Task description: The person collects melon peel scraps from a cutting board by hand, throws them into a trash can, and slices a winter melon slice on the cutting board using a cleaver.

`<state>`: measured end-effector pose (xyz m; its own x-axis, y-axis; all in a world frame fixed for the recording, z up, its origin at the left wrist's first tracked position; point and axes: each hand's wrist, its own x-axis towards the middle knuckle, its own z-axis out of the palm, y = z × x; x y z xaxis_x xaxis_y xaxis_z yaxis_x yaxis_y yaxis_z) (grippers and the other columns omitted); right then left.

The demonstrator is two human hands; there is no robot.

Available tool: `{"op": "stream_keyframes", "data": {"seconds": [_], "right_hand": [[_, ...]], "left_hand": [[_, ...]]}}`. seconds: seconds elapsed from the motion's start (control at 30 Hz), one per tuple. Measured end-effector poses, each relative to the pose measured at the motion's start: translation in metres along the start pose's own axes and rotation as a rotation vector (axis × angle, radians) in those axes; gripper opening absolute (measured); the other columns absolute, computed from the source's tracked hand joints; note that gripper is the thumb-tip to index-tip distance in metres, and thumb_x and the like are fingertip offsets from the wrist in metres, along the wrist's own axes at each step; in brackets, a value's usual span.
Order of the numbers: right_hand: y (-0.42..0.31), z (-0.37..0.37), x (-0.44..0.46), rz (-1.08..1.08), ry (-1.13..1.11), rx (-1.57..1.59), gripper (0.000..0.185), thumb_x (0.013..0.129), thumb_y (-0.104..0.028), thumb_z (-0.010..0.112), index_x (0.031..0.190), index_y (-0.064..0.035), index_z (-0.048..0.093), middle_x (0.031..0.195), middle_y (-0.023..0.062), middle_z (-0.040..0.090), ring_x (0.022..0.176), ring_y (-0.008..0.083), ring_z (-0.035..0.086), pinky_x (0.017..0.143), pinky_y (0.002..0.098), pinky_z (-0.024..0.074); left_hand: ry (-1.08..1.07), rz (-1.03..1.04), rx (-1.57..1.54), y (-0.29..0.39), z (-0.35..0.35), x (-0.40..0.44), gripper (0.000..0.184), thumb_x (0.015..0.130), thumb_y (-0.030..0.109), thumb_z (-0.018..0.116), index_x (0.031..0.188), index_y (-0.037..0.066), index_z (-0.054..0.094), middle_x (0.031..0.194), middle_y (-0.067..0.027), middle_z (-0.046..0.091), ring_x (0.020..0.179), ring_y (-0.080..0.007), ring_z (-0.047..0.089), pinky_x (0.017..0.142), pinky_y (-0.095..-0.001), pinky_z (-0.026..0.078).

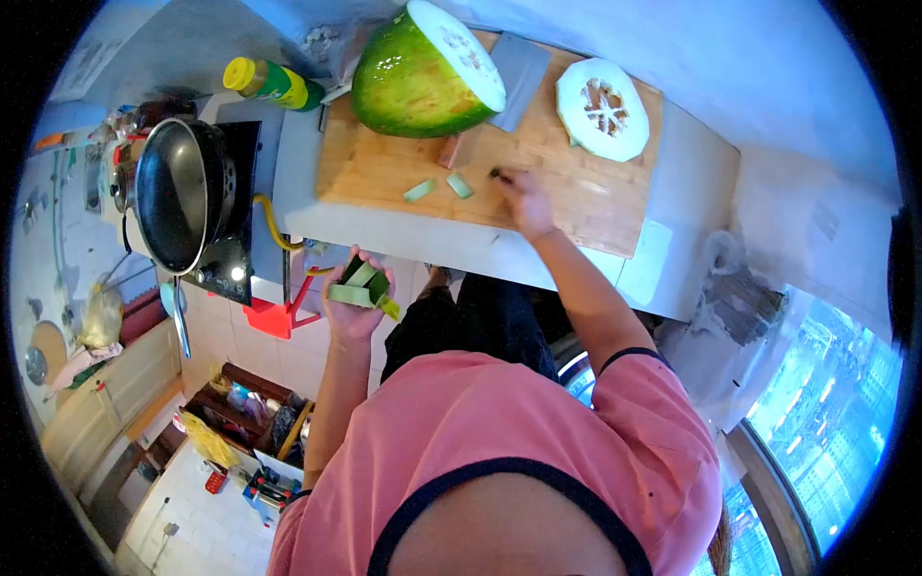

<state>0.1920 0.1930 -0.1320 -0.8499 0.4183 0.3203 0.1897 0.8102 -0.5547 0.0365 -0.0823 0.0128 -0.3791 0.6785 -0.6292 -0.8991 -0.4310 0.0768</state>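
While a white tabletop [677, 206] is spanning the upper ctr & R of the frame, a wooden board [375, 165] is lying on it, prob. serving as cutting base. The big cut melon [418, 91] is sitting at upper ctr on the board, pale cut face turned up & R; prob. it's being parked at the back so the front is staying free for small bits. A black wok [175, 192] is sitting at L of frame, apart from the board. Upper R, a pale melon slice [624, 113] is lying flat w/ its seedy core showing, likely set aside. Between melon & slice, a flat grey blade [523, 77], prob. a cleaver's, is lying on the board. Upper L, a yellow-capped bottle [279, 84] is standing just off the board.

Ctr of frame, below the tabletop edge, the L hand [355, 324] is cupping a stack of green-skinned pieces [355, 288], fingers curled round, likely so none are slipping. The R hand [528, 204] is hovering over the board, blurred; can't tell if it's pinching the dark bit [497, 174] at its tips. Two loose pieces [460, 184] are lying nearby, apart from each other.
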Motion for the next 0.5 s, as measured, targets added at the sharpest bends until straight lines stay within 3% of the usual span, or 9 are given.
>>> {"op": "stream_keyframes", "data": {"seconds": [0.1, 0.17, 0.2, 0.23, 0.33, 0.4, 0.47, 0.5], "right_hand": [[0.012, 0.000, 0.021, 0.307, 0.103, -0.102, 0.034, 0.066, 0.003, 0.057, 0.099, -0.0022, 0.064, 0.107, 0.0128, 0.057, 0.097, 0.0311, 0.053, 0.084, 0.0367, 0.0466], [0.005, 0.047, 0.023, 0.291, 0.130, -0.006, 0.036, 0.066, 0.003, 0.057, 0.100, -0.0022, 0.064, 0.108, 0.0128, 0.057, 0.098, 0.0314, 0.053, 0.085, 0.0372, 0.0462], [-0.011, 0.049, 0.035, 0.268, 0.160, 0.085, 0.037, 0.065, 0.003, 0.057, 0.101, -0.0023, 0.064, 0.110, 0.0129, 0.057, 0.099, 0.0318, 0.053, 0.086, 0.0377, 0.0459], [-0.026, 0.038, 0.033, 0.191, -0.017, -0.058, 0.038, 0.066, 0.002, 0.057, 0.104, -0.0028, 0.064, 0.112, 0.0131, 0.056, 0.103, 0.0319, 0.052, 0.089, 0.0373, 0.0448], [-0.020, 0.016, 0.004, 0.087, -0.020, 0.013, 0.033, 0.069, -0.003, 0.060, 0.101, -0.0081, 0.065, 0.111, 0.0133, 0.056, 0.105, 0.0320, 0.050, 0.086, 0.0375, 0.0461], [-0.001, 0.015, 0.007, 0.119, 0.022, 0.006, 0.034, 0.068, 0.000, 0.059, 0.100, -0.0073, 0.065, 0.110, 0.0126, 0.056, 0.105, 0.0326, 0.051, 0.087, 0.0372, 0.0456], [0.000, 0.010, 0.016, 0.328, 0.109, -0.071, 0.038, 0.066, 0.003, 0.054, 0.102, -0.0026, 0.064, 0.110, 0.0143, 0.056, 0.100, 0.0337, 0.051, 0.087, 0.0384, 0.0445], [-0.006, 0.016, 0.025, 0.278, 0.177, -0.034, 0.038, 0.066, 0.002, 0.055, 0.103, -0.0039, 0.064, 0.109, 0.0141, 0.056, 0.099, 0.0337, 0.052, 0.086, 0.0383, 0.0449]], "left_hand": [[-0.001, 0.010, -0.019, 0.001, -0.003, -0.005, 0.032, 0.080, 0.023, 0.052, 0.109, 0.010, 0.058, 0.098, -0.0041, 0.060, 0.096, -0.0205, 0.056, 0.094, -0.0418, 0.039], [-0.019, -0.001, -0.018, 0.004, -0.009, -0.004, 0.032, 0.080, 0.024, 0.051, 0.108, 0.010, 0.059, 0.098, -0.0043, 0.060, 0.096, -0.0206, 0.056, 0.094, -0.0417, 0.039], [-0.021, 0.002, -0.021, 0.003, -0.011, -0.005, 0.032, 0.080, 0.024, 0.051, 0.108, 0.010, 0.059, 0.098, -0.0043, 0.060, 0.096, -0.0206, 0.056, 0.094, -0.0417, 0.039], [0.001, 0.008, -0.006, 0.003, -0.012, -0.006, 0.032, 0.081, 0.024, 0.051, 0.109, 0.010, 0.059, 0.098, -0.0043, 0.060, 0.095, -0.0205, 0.057, 0.093, -0.0421, 0.040], [0.002, 0.014, 0.001, 0.011, -0.011, -0.007, 0.032, 0.081, 0.024, 0.051, 0.109, 0.010, 0.058, 0.097, -0.0044, 0.060, 0.094, -0.0204, 0.057, 0.092, -0.0429, 0.041], [-0.001, 0.021, -0.024, 0.017, -0.014, -0.006, 0.032, 0.081, 0.024, 0.051, 0.109, 0.010, 0.058, 0.097, -0.0044, 0.060, 0.094, -0.0205, 0.057, 0.092, -0.0434, 0.041], [0.002, 0.036, 0.002, 0.020, -0.021, -0.011, 0.032, 0.082, 0.024, 0.051, 0.109, 0.010, 0.058, 0.097, -0.0044, 0.060, 0.094, -0.0205, 0.057, 0.091, -0.0440, 0.041], [0.041, 0.022, -0.021, 0.022, -0.022, -0.013, 0.031, 0.082, 0.024, 0.051, 0.109, 0.010, 0.058, 0.097, -0.0044, 0.060, 0.094, -0.0206, 0.057, 0.092, -0.0436, 0.041]]}}
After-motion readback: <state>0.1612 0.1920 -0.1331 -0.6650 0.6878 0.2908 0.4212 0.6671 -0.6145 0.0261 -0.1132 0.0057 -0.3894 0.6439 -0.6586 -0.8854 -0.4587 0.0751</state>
